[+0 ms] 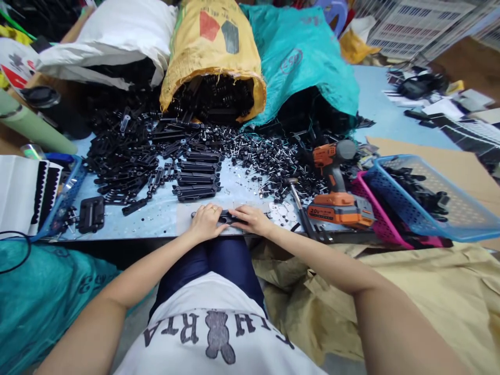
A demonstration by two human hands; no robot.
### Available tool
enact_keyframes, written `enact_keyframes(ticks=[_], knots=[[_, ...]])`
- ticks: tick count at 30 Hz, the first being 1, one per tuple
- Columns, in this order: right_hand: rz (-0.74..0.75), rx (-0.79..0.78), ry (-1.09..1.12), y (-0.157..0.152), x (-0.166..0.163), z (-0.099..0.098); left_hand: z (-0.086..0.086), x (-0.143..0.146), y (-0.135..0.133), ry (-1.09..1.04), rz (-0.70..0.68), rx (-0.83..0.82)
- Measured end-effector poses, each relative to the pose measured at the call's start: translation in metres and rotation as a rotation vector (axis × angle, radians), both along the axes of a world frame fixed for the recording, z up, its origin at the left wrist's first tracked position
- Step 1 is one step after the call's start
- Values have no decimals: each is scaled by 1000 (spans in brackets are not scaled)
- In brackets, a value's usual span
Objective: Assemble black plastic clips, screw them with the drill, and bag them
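1. Two hands work at the desk (164, 216) near edge, lower centre, where a bare strip lies clear of the parts heap (164, 151).
2. The black plastic strip (225, 217) is long, flat and narrow.
3. The left hand (205, 223) and right hand (252, 219) press its ends, fingers curled narrowly on it.
4. An orange drill (336, 195) stands to the right.

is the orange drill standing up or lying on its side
Standing upright. The orange drill rests on its battery base on the blue table, handle vertical and head on top, right of the person's hands.
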State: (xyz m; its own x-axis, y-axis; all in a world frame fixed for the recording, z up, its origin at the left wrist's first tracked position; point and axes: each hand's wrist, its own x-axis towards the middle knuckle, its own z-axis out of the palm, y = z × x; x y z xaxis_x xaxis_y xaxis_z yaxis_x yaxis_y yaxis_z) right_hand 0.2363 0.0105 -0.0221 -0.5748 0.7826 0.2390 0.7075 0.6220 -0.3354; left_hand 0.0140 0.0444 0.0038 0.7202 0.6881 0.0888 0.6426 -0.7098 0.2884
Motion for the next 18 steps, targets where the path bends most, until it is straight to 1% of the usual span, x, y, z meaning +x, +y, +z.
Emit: enact_keyframes(ticks=[4, 8, 10, 12, 13, 14, 16, 18], knots=[[-93, 47, -40, -5, -7, 0, 5, 1, -9, 35, 52, 6], [-140, 107, -204, -10, -5, 1, 5, -8, -19, 109, -23, 100], [-224, 145, -259, -9, -2, 8, 5, -13, -14, 150, -61, 126], [-289, 182, -253, -9, -1, 22, 9, -19, -7, 151, -67, 102], [-279, 194, -226, -11, -2, 32, 14, -23, -5, 130, -56, 81], [-238, 197, -180, -14, -3, 44, 21, -28, -4, 92, -47, 60], [-83, 161, -27, -26, -9, 70, 39, -40, -14, -43, -59, 11], [113, 50, 176, -42, -22, 92, 61, -50, -36, -255, -152, -60]])
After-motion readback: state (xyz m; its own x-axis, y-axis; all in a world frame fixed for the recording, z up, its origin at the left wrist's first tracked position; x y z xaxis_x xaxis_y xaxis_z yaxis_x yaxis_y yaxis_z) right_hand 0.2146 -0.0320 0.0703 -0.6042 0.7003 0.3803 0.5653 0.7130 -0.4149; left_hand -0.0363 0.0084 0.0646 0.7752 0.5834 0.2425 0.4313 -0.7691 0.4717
